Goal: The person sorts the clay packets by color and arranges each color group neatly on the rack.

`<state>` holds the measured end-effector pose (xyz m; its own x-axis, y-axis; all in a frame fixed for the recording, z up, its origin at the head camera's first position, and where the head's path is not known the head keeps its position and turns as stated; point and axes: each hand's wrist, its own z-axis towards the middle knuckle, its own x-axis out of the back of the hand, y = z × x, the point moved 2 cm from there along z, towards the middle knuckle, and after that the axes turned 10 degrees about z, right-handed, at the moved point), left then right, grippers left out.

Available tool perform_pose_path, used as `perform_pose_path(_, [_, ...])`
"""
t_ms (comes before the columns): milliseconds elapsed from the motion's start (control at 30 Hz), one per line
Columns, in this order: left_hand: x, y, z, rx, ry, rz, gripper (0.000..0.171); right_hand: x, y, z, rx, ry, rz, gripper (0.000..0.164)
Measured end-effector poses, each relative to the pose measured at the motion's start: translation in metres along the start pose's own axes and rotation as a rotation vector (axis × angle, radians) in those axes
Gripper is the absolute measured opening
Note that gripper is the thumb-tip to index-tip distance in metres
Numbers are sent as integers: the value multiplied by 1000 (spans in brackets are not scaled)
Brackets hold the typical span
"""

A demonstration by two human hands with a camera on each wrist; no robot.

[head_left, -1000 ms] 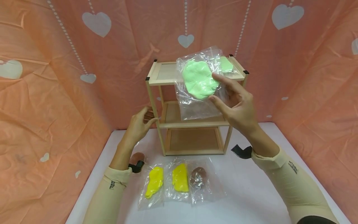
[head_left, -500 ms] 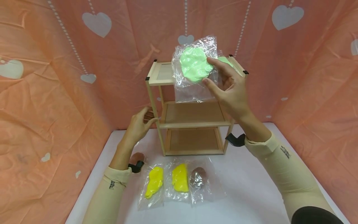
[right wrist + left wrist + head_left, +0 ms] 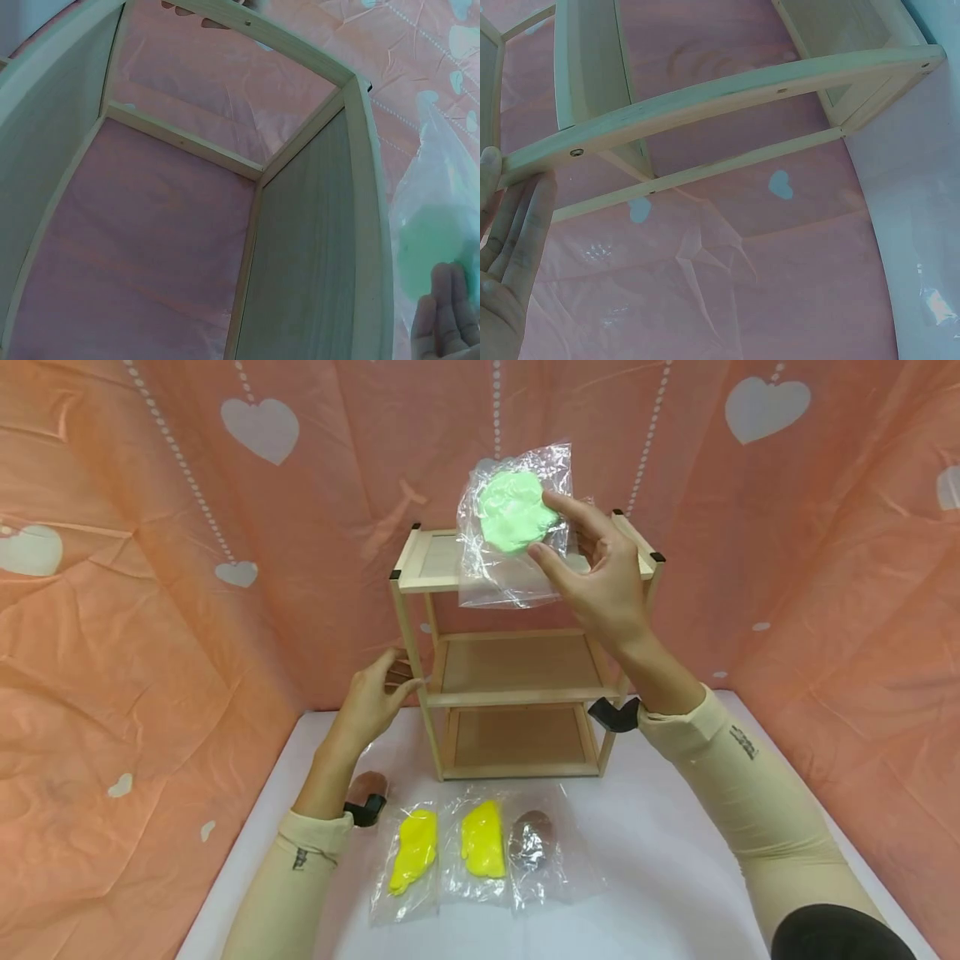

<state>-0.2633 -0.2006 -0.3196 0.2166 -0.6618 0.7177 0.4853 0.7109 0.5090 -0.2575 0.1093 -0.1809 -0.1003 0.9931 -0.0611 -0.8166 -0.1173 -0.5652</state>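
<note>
My right hand (image 3: 603, 581) pinches a clear plastic bag (image 3: 491, 585) between thumb and forefinger. A flattened light-green lump (image 3: 513, 510) that looks like clay is inside. The bag hangs in front of and above the front edge of a three-tier wooden shelf rack (image 3: 521, 697). The right wrist view shows the green lump (image 3: 431, 247) in its bag beside the rack's top board, with fingers (image 3: 448, 311) at it. My left hand (image 3: 372, 695) holds the rack's left front post, thumb on one side and fingers (image 3: 529, 240) on the other.
Two bagged yellow lumps (image 3: 413, 852) (image 3: 483, 839) and a bagged brown one (image 3: 531, 839) lie in a row on the white table (image 3: 667, 827). Another brown lump (image 3: 366, 787) is partly hidden by my left wrist. Pink cloth (image 3: 750, 568) with hearts surrounds the table.
My right hand has carried the bagged green lump up, slightly left and away from me, now covering the green one on the top tier. My left hand stays on the post.
</note>
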Motion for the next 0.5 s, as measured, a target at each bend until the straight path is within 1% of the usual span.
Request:
perform_pose_path(100, [0,1,1,-7,0,-5,33,-2,2,5,9,5,-44,50])
perform_pose_path(200, [0,2,1,-7,-4,-6,34,-5,5,10,-10,5,-75,50])
perform_pose_path(333, [1,2,0,0,-9,-10,34,-10,8,16,-64,4,-91,48])
perform_pose_path(500, [2,1,-1,1,-8,-3,33,-19,7,25,-107,-2,-111,50])
